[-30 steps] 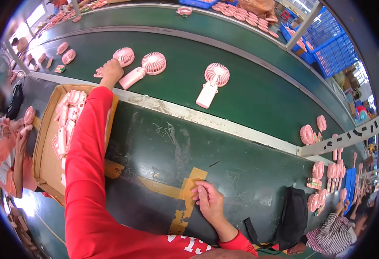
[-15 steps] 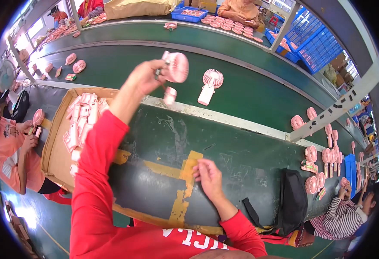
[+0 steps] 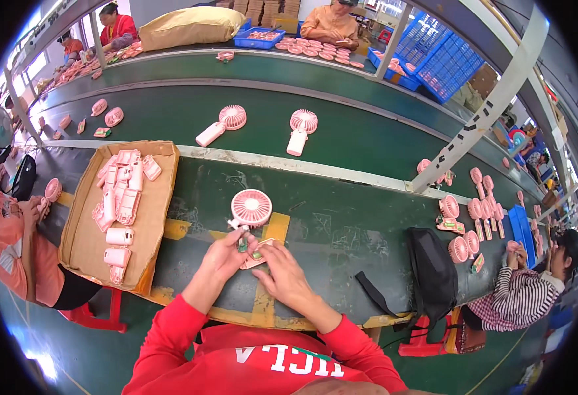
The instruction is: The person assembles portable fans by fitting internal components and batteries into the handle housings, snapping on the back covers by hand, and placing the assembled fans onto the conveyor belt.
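A pink handheld fan point(image 3: 251, 208) lies on the dark green table point(image 3: 368, 220), close to the person, with its round head on the far side and its loose parts on the near side. The left hand point(image 3: 220, 258) has its fingers bunched up by the fan's neck and a little green bit, but I can't tell how tightly it holds on. The right hand point(image 3: 283, 275) is pinching a pink handle piece point(image 3: 257, 255) that has some green on it.

The step in hand looks like sorting out the handle parts of this one fan. The next move seems to call for both hands to be gentle: one keeps the head steady and the other lines up the handle piece, with no tugging on any tiny parts.

To the left is a cardboard box point(image 3: 152, 220) with pink handle shells point(image 3: 129, 197) inside. On the far side, two more pink fans point(image 3: 233, 118) lie on the green belt point(image 3: 361, 141). To the right, a black bag point(image 3: 430, 263) sits on the table, near lots more fan parts point(image 3: 458, 249).
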The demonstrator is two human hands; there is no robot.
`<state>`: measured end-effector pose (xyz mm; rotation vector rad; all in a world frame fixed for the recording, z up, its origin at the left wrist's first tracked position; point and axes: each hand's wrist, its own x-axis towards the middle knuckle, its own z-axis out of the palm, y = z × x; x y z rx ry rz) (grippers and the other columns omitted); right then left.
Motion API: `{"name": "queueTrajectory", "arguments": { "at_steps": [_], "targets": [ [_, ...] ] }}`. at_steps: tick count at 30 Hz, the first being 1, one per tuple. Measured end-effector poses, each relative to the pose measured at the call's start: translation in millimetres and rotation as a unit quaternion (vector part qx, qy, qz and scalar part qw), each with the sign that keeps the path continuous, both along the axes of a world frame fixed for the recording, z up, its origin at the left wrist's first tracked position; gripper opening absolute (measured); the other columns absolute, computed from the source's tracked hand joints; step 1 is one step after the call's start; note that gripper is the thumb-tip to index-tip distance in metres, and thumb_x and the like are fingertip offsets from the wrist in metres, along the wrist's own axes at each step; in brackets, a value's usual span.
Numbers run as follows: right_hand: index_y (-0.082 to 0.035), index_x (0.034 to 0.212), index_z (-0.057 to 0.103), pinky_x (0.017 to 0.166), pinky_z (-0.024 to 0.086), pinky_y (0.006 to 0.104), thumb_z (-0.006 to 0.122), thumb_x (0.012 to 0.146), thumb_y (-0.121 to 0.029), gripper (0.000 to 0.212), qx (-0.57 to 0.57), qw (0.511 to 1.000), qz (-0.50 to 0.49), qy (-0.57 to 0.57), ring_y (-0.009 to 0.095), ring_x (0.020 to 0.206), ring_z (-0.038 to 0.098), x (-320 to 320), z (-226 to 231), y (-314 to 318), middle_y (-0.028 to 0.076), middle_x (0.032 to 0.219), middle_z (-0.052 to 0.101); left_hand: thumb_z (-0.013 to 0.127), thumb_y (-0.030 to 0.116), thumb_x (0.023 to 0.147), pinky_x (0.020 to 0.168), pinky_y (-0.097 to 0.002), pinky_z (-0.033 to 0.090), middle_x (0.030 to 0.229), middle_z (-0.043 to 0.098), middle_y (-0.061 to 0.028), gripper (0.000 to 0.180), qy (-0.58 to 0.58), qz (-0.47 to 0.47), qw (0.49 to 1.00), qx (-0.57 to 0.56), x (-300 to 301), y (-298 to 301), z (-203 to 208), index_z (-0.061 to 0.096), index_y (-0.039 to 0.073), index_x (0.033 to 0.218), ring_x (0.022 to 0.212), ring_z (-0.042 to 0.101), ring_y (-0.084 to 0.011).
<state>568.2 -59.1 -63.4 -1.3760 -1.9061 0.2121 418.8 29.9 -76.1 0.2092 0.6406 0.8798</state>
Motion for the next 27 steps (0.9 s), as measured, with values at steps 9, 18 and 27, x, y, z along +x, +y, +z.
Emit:
{"name": "queueTrajectory", "arguments": {
  "at_steps": [9, 18, 27],
  "targets": [
    [0.0, 0.106, 0.053, 0.084, 0.042, 0.0405, 0.066, 0.077, -0.022, 0.039, -0.067, 0.996, 0.017, -0.061, 0.033, 0.097, 0.051, 6, 20, 3, 0.015, 0.099, 0.054, 0.062, 0.023, 0.084, 0.086, -0.0329, 0.047, 0.103, 0.062, -0.0175, 0.045, 0.594, -0.22, 0.692, 0.347, -49, -15, 68, 0.051, -0.008, 0.114, 0.097, 0.06, -0.0265],
    [0.001, 0.093, 0.059, 0.071, 0.046, 0.0427, 0.064, 0.078, -0.036, 0.04, -0.203, 0.977, 0.027, -0.062, 0.035, 0.081, 0.058, 2, 13, 4, 0.018, 0.082, 0.058, 0.075, 0.041, 0.067, 0.1, -0.038, 0.036, 0.128, 0.045, -0.0235, 0.086, 0.642, -0.1, 0.602, 0.463, -4, 29, 37, 0.038, -0.002, 0.132, 0.118, 0.047, -0.0336],
    [0.003, 0.091, 0.052, 0.06, 0.047, 0.0424, 0.06, 0.084, -0.032, 0.036, -0.253, 0.965, -0.063, -0.022, 0.036, 0.068, 0.061, 19, 12, -29, 0.02, 0.079, 0.061, 0.087, 0.031, 0.054, 0.079, -0.032, 0.05, 0.099, 0.057, -0.0191, 0.07, 0.542, -0.156, 0.718, 0.408, -25, 26, 15, 0.05, -0.009, 0.099, 0.092, 0.059, -0.0239]
  ]
}}
